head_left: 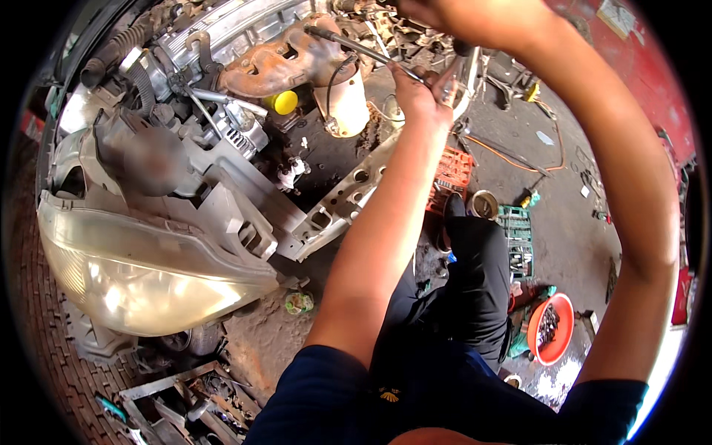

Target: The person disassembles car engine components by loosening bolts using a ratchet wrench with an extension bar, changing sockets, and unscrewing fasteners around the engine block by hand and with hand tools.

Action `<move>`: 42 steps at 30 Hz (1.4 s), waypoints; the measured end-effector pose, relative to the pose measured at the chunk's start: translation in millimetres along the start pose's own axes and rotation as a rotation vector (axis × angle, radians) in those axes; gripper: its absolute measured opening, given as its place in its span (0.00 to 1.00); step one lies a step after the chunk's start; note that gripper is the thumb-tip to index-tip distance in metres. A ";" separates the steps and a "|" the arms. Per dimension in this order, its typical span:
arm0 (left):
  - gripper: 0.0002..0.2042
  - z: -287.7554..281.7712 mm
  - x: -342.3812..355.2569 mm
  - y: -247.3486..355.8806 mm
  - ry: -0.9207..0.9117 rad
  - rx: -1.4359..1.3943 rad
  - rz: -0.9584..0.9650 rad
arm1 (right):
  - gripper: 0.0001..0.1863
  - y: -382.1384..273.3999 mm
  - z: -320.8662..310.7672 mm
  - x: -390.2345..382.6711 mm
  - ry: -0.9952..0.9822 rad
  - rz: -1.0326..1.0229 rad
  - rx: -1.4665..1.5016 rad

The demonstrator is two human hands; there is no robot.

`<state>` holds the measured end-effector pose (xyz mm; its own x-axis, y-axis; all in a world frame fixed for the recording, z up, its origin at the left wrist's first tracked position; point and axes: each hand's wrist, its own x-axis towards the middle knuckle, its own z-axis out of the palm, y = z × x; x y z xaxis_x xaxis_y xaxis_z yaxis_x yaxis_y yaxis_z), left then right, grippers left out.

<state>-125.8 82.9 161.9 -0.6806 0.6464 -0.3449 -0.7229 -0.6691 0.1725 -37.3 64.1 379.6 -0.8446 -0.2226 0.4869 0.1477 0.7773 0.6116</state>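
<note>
My left hand (421, 96) is closed round the near end of a long socket extension bar (360, 50). The bar's far end meets the rusty exhaust manifold (278, 65) on the engine. Another metal piece juts up beside that hand, toward a dark knob (461, 49) just under my right hand (463, 16). At the top edge, my right hand looks curled, but its fingers are blurred and partly cut off, so what they hold is hidden. Below the manifold sit a pale cylindrical part (343, 105) and a yellow cap (282, 102).
A clouded headlight (148, 289) and a perforated metal crossmember (337, 204) lie between me and the engine. Orange (454, 167) and green (517, 241) tool cases, a red bowl of small metal parts (565, 317) and an orange cable (512, 159) are on the floor.
</note>
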 end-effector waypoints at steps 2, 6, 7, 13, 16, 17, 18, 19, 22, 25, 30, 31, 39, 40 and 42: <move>0.26 3.0 -27.8 -18.6 -0.127 -0.018 -0.025 | 0.16 34.9 -4.0 -18.9 0.086 0.116 0.107; 0.24 -25.9 -43.7 -5.0 -0.117 0.046 0.201 | 0.15 37.7 14.8 -45.8 0.232 0.311 0.197; 0.24 -32.2 -43.7 -2.3 -0.107 0.119 0.217 | 0.15 40.5 25.4 -47.7 0.231 0.302 0.215; 0.25 -42.1 -35.9 13.2 0.014 0.170 0.235 | 0.18 33.6 44.5 -33.4 0.009 0.345 0.334; 0.24 -38.2 -35.6 20.4 0.052 0.139 0.251 | 0.18 36.3 58.0 -24.1 -0.004 0.344 0.321; 0.24 -39.7 -31.5 25.5 0.051 0.137 0.250 | 0.18 34.3 56.1 -18.8 -0.004 0.343 0.319; 0.24 -41.6 -27.0 31.7 -0.005 0.088 0.208 | 0.18 31.4 53.3 -12.2 0.039 0.320 0.334; 0.24 -43.5 -22.9 37.3 -0.061 0.037 0.164 | 0.18 27.8 49.5 -5.2 0.080 0.297 0.348; 0.24 -42.4 -18.9 41.6 -0.075 -0.025 0.124 | 0.17 11.9 28.6 9.6 0.193 0.125 0.304; 0.24 -64.6 -6.3 48.1 -0.240 -0.102 0.074 | 0.16 -4.4 9.0 22.9 0.046 0.013 0.238; 0.27 -64.7 -8.1 49.6 -0.410 -0.299 -0.077 | 0.23 25.2 57.9 18.4 -0.554 0.167 0.019; 0.28 -70.8 -4.7 54.5 -0.559 -0.369 -0.172 | 0.28 25.8 56.5 18.7 -0.577 0.230 0.078; 0.29 -59.9 -8.7 55.8 -0.326 -0.218 -0.100 | 0.41 32.8 85.8 22.4 -0.540 0.348 0.168; 0.29 -60.8 -7.8 56.5 -0.317 -0.246 -0.093 | 0.38 35.9 95.9 20.0 -0.574 0.376 0.199; 0.28 -54.5 -14.8 53.8 -0.240 -0.240 -0.106 | 0.35 45.0 118.6 9.6 -0.542 0.381 0.257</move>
<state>-148.2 17.3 126.0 -0.6327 0.7654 -0.1176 -0.7616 -0.6425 -0.0846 -99.9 166.8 337.9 -0.9051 0.3648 0.2183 0.4144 0.8717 0.2616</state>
